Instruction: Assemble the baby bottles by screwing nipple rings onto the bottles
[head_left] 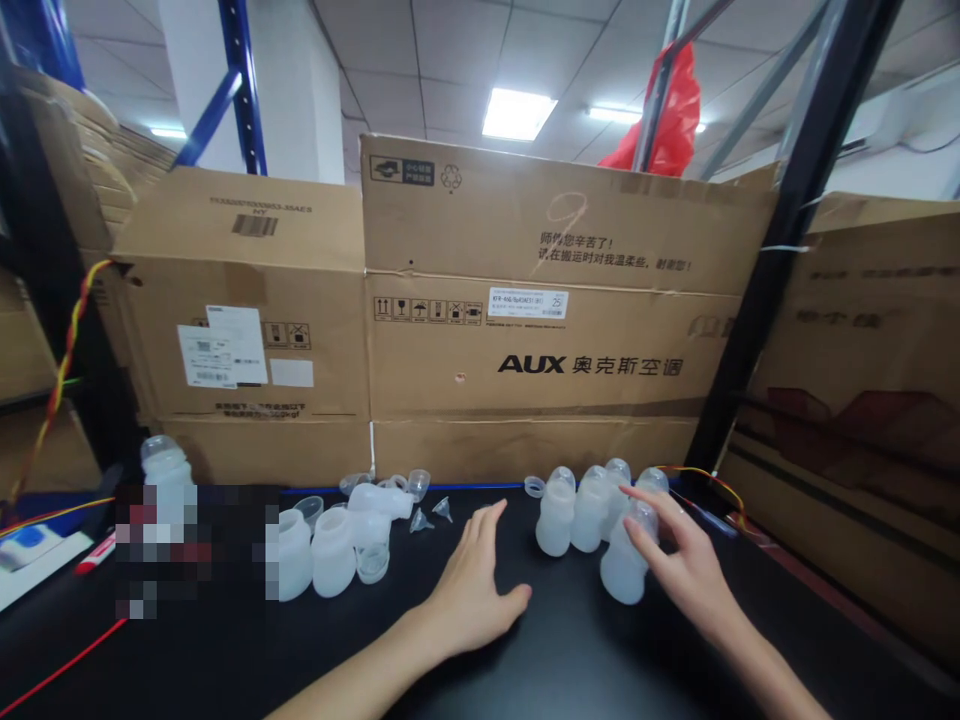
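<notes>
My left hand point(476, 585) reaches over the black tabletop with its fingers stretched out and thumb apart, holding nothing. On the right, my right hand point(686, 550) has thumb and fingers around the capped top of a white baby bottle point(624, 572), which tilts slightly. Beyond it several similar bottles with clear domed caps stand close together, one of them a bottle point(556, 520) at the left of that group. To the left of my left hand are an uncapped bottle point(334, 560), another open bottle point(294, 565), a bottle lying on its side point(382, 500) and a clear cap point(373, 563).
Small clear nipples point(421, 521) and a ring point(534, 487) lie toward the back. A capped bottle point(166, 475) stands at far left, partly pixelated, near a red marker point(95, 553). Cardboard boxes point(547, 400) wall the back; a black post point(780, 250) rises at right.
</notes>
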